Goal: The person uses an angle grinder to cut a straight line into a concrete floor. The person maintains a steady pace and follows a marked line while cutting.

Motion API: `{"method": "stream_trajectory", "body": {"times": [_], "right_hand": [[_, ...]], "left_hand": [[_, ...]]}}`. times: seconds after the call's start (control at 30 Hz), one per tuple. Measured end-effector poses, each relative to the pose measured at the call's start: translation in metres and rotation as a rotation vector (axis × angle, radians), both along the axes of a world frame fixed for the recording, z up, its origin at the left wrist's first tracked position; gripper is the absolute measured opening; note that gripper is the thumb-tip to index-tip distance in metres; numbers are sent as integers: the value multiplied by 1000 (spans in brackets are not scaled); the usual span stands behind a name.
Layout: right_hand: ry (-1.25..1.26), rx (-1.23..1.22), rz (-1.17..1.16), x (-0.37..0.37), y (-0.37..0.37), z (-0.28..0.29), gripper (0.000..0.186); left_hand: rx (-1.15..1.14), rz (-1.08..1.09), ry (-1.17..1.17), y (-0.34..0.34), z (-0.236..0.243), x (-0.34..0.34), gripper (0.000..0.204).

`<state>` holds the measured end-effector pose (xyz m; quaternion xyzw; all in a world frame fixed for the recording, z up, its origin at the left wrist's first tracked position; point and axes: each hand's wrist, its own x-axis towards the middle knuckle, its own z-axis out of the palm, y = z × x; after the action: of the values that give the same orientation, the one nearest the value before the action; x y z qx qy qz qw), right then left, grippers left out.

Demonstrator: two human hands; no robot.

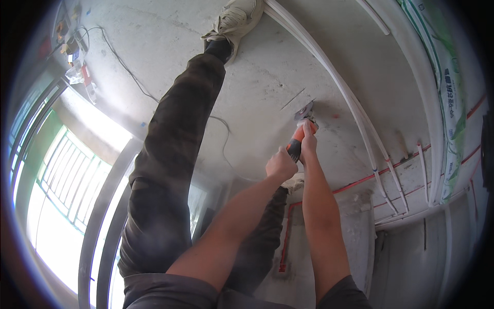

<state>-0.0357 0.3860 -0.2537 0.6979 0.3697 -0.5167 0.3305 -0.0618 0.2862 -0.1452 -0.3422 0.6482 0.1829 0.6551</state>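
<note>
An orange and black angle grinder (295, 144) is held low over the grey concrete floor (252, 98). My left hand (281, 165) wraps round its dark rear body. Farther forward, my right hand (308, 140) is closed around the orange part near the head. The round cutting disc (304, 110) stands at the concrete, beside a thin dark straight line (293, 99) in the surface. Pale dust hazes the air around it. Whether the disc is in the concrete I cannot tell. Most of the grinder's front is covered by my right hand.
A thin grey cord (226, 135) trails across the floor. White pipes (329, 69) run along the right, near a green-and-white wrapped bundle (448, 103). My shoe (234, 21) is at the top. Small items (77, 72) lie at far left, above a railed window (72, 175).
</note>
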Motion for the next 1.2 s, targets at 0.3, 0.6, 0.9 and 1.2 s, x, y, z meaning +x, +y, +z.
{"method": "stream_trajectory", "body": {"times": [0.3, 0.6, 0.9, 1.2], "right_hand": [[-6, 19, 49, 59, -17, -21, 75], [136, 70, 82, -1, -17, 66, 74], [352, 238, 111, -144, 40, 234, 46], [495, 218, 56, -274, 46, 332, 64]], "left_hand": [[23, -20, -48, -19, 11, 18, 45], [73, -20, 169, -23, 64, -4, 47], [499, -4, 524, -12, 238, -120, 89], [780, -82, 772, -44, 285, -200, 94]]}}
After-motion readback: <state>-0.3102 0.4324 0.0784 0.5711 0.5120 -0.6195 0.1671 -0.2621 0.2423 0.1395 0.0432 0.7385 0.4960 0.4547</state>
